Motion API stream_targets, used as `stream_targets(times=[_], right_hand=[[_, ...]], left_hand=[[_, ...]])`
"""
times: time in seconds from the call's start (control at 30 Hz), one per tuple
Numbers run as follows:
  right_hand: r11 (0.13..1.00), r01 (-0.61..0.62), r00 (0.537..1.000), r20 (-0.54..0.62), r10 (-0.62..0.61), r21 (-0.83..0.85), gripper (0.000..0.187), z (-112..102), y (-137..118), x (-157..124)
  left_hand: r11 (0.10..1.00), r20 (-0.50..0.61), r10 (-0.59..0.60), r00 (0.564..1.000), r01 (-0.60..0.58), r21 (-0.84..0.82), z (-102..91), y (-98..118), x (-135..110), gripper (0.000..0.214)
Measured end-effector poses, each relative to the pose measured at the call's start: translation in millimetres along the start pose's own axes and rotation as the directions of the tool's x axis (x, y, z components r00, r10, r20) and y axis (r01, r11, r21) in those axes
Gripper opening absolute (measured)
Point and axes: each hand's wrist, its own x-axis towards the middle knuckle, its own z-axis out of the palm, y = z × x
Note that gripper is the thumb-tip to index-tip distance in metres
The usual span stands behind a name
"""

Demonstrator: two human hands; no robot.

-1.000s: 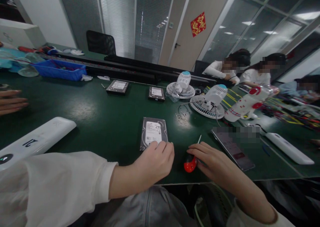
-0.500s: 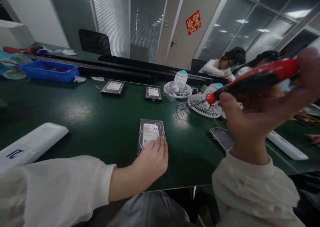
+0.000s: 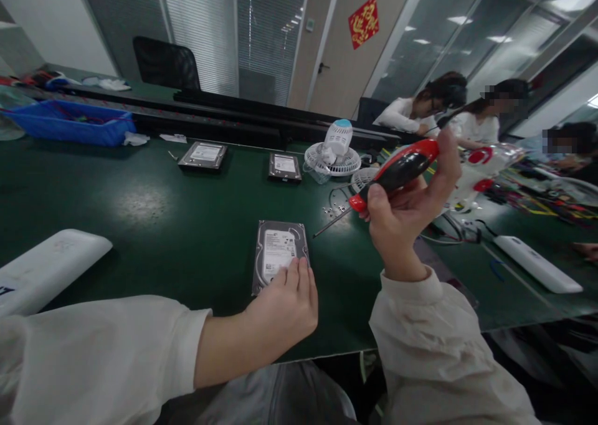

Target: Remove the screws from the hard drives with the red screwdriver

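Note:
A silver hard drive (image 3: 279, 252) with a white label lies flat on the green table (image 3: 154, 213) in front of me. My left hand (image 3: 283, 307) rests on its near edge, fingers together and pressing down on the casing. My right hand (image 3: 405, 208) is raised above the table to the right of the drive, closed round a red and black screwdriver (image 3: 391, 175). The thin metal shaft points down and left, its tip hanging near the drive's far right corner.
Two more hard drives (image 3: 202, 154) (image 3: 284, 166) lie farther back. Small white fans (image 3: 334, 153), loose screws (image 3: 332, 209), a white oblong device (image 3: 44, 271) at left, another (image 3: 537, 263) at right, a blue bin (image 3: 70, 123). People in white sit at the far right.
My right hand took the screwdriver off the table, lifted it high, and has now lowered it toward the drive. My left hand stayed on the drive.

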Motion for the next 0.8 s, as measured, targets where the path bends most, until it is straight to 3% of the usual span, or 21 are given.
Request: stream_targets(times=[0.23,0.47,0.8], right_hand=[[1.0,-0.021,0.995,0.102,0.019,0.02,0.067,-1.9,-9.8,-4.8],[0.999,-0.032,0.99,0.141,0.026,0.042,0.069,0.0,-10.6,-6.1],[0.999,0.026,0.981,0.194,-0.033,0.04,0.069,5.7,-4.0,-9.9]], left_hand=[[0.998,-0.077,0.026,0.997,-0.031,-0.062,-14.0,3.7,-4.5,0.039],[0.989,0.06,0.031,0.998,-0.022,-0.144,-15.7,-3.8,1.8,0.053],[0.989,0.004,0.019,1.0,-0.018,-0.148,-11.0,-3.1,2.4,0.053]])
